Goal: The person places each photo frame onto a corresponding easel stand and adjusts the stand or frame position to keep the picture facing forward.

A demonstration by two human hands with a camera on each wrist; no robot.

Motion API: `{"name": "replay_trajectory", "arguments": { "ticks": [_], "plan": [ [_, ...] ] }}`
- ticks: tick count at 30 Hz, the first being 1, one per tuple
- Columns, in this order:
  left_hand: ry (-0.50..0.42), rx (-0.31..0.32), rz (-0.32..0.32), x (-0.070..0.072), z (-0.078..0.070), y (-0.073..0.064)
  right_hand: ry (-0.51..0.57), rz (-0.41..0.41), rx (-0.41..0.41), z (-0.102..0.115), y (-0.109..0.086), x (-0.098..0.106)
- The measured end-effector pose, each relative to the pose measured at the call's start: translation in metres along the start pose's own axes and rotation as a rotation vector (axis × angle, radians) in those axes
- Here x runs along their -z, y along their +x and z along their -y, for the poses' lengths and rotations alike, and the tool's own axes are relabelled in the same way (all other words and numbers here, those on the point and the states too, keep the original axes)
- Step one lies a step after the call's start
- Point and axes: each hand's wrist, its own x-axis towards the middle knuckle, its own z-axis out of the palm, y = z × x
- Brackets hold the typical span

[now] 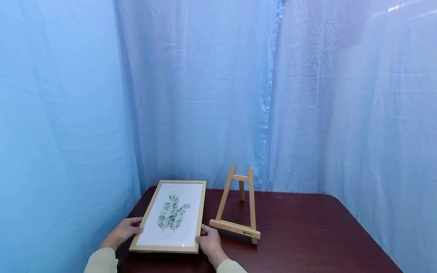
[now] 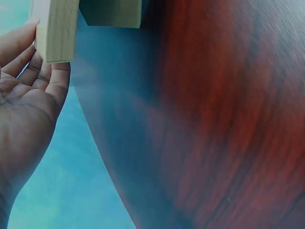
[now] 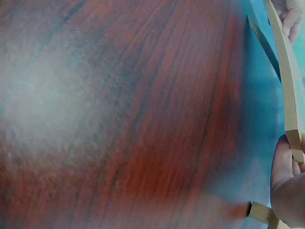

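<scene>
A picture frame [image 1: 194, 220] in pale wood, with a green leaf print behind its front, is held over the left part of the table, face up and tilted. My left hand [image 1: 124, 231] grips its left edge, thumb on the near face and fingers underneath, as the left wrist view shows at the frame's wooden corner [image 2: 58, 36]. On the opposite edge, near the lower right corner, my right hand [image 1: 210, 242] pinches the frame. In the right wrist view a thin dark flap [image 3: 264, 45] sticks out behind the frame's edge [image 3: 287, 81].
Just right of the frame stands a small wooden tabletop easel [image 1: 235, 228] with a front ledge, close to my right hand. The dark red wooden table [image 1: 300, 235] extends to the right. Blue curtains [image 1: 205, 94] enclose its back and sides.
</scene>
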Motion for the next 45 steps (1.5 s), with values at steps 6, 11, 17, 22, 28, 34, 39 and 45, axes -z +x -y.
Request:
{"name": "replay_trajectory", "arguments": {
  "ticks": [6,11,17,22,28,34,39,45],
  "plan": [
    [-0.016,-0.015,-0.02,0.001,-0.012,0.001,0.039,-0.023,0.034,0.001,0.005,0.006],
    [-0.029,-0.028,-0.047,0.003,-0.017,0.0,0.076,-0.013,0.03,0.004,0.008,0.011],
    [-0.08,-0.065,-0.058,0.006,-0.02,-0.002,0.107,0.01,-0.007,0.009,0.012,0.013],
    [-0.108,-0.079,-0.063,0.007,-0.024,-0.004,0.097,0.015,0.003,0.015,0.014,0.015],
    [-0.115,-0.116,-0.073,0.008,-0.031,-0.006,0.09,0.025,-0.019,0.024,0.017,0.019],
    [-0.117,-0.143,-0.096,0.008,-0.036,-0.006,0.076,0.024,-0.013,0.03,0.019,0.024],
    [-0.123,-0.161,-0.106,0.007,-0.037,-0.005,0.094,0.039,0.012,0.031,0.021,0.028],
    [-0.139,-0.17,-0.113,0.006,-0.041,-0.005,0.138,0.058,0.025,0.031,0.022,0.033]
  ]
}}
